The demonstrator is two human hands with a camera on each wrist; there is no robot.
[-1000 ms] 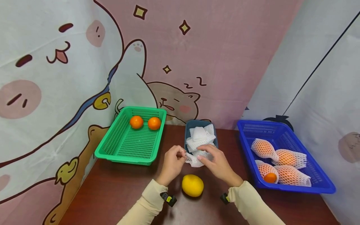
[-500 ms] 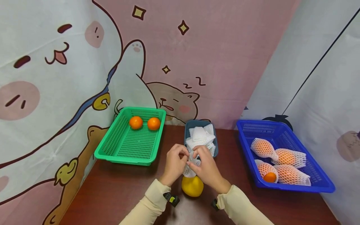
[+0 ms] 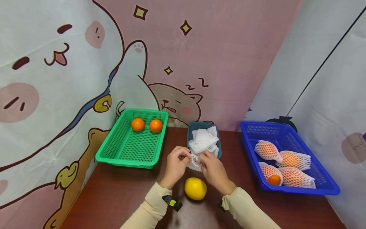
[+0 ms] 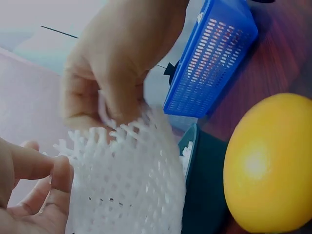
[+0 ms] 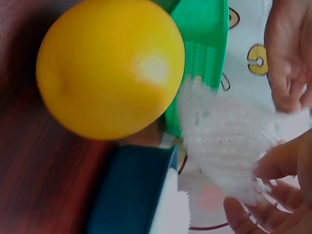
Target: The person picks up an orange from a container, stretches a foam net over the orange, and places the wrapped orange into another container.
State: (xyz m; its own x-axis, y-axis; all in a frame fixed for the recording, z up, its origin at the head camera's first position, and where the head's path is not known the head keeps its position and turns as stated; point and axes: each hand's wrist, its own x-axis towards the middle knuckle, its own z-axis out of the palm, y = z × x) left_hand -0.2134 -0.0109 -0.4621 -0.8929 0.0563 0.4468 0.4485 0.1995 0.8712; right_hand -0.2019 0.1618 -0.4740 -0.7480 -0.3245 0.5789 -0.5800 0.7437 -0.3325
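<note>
A white foam fruit net [image 3: 194,164] stretches between the two hands, its open end facing up in the left wrist view. My left hand [image 3: 175,165] pinches one side of that end between thumb and fingertips. On the opposite side, my right hand [image 3: 213,170] pinches the net's edge, thumb against fingers. Just below the hands, a smooth yellow fruit [image 3: 195,189] lies bare on the dark red table [image 3: 114,197]. The net [image 4: 126,185] hangs apart from the fruit [image 4: 270,163] and partly covers the small dark teal bin [image 4: 204,180].
More white foam nets [image 3: 203,140] fill the teal bin behind the hands. To the left, a green basket [image 3: 125,163] holds two oranges [image 3: 138,124] [image 3: 156,126]. At the right stands a blue basket [image 3: 303,190] with several netted orange fruits [image 3: 295,176]. A printed cloth [image 3: 228,63] hangs behind.
The right hand came in from the right and closed its fingers on the net's edge. The net, which hung down over the fruit half a second ago, has lifted away from it.
</note>
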